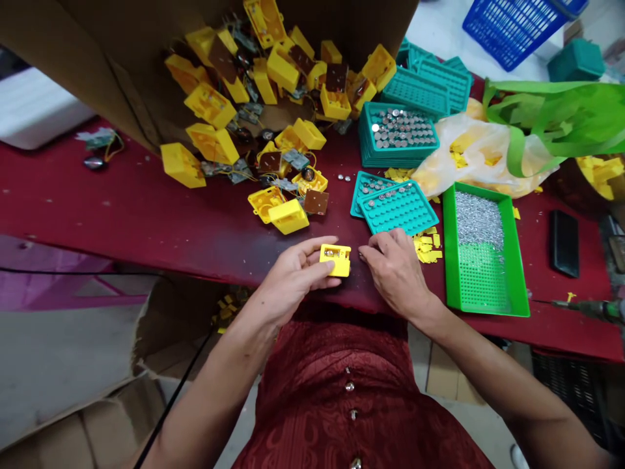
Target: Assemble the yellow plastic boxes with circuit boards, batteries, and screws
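My left hand point(293, 277) is closed around a small yellow plastic case point(336, 268), thumb on its front. The open compartment in the case's upper part shows metal inside. A short distance to the right, my right hand point(398, 270) is pinched, fingertips toward the case but apart from it. Something small and dark shows at those fingertips, too small to name. Just beyond the right hand lie two teal trays point(400, 207), overlapping, with some silver button cells in them. Small yellow plastic pieces point(428, 246) lie beside that hand.
Yellow housings point(212, 105) with wired circuit boards spill from a large cardboard box point(117, 85). Stacked teal trays point(398, 156) hold button cells. At right are a green tray point(452, 260) of small metal parts, a black phone point(564, 242) and a screwdriver-like tool point(603, 309).
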Demonstrator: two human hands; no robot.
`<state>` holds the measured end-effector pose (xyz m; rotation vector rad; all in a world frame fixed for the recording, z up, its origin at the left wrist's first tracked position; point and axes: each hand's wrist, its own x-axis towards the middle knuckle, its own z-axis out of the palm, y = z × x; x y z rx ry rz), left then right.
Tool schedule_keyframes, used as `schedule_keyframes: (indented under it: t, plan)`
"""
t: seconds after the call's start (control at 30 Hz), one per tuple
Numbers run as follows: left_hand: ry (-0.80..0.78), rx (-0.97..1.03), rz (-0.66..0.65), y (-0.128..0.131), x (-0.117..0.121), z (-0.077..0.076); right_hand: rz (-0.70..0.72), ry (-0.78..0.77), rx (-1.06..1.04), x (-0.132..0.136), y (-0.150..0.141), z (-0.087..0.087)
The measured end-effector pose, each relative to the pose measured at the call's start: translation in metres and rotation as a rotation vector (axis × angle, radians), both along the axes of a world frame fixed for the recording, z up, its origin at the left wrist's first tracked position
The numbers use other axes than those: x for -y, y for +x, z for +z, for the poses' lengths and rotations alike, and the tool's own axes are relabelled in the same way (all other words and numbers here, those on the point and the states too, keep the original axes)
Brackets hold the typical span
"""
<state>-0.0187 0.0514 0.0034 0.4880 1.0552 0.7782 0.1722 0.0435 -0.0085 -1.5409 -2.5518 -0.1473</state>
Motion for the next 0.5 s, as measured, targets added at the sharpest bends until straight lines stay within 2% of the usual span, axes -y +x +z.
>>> schedule_keyframes:
  t: [0.17, 0.37, 0.5]
  plan:
    - [-0.006, 0.0, 0.015, 0.0008, 0.0003, -0.0024, 0.016, -0.031, -0.021, 0.0016, 0.0008, -0.0006]
    - [0.009, 0.008, 0.056, -0.0036, -0.0009, -0.0026, -0.032, 0.011, -0.019, 0.0017, -0.0014, -0.0024]
    - [0.01, 0.008, 0.063, -0.0051, -0.0011, -0.0032, -0.022, -0.075, -0.014, 0.0011, 0.0004, 0.0]
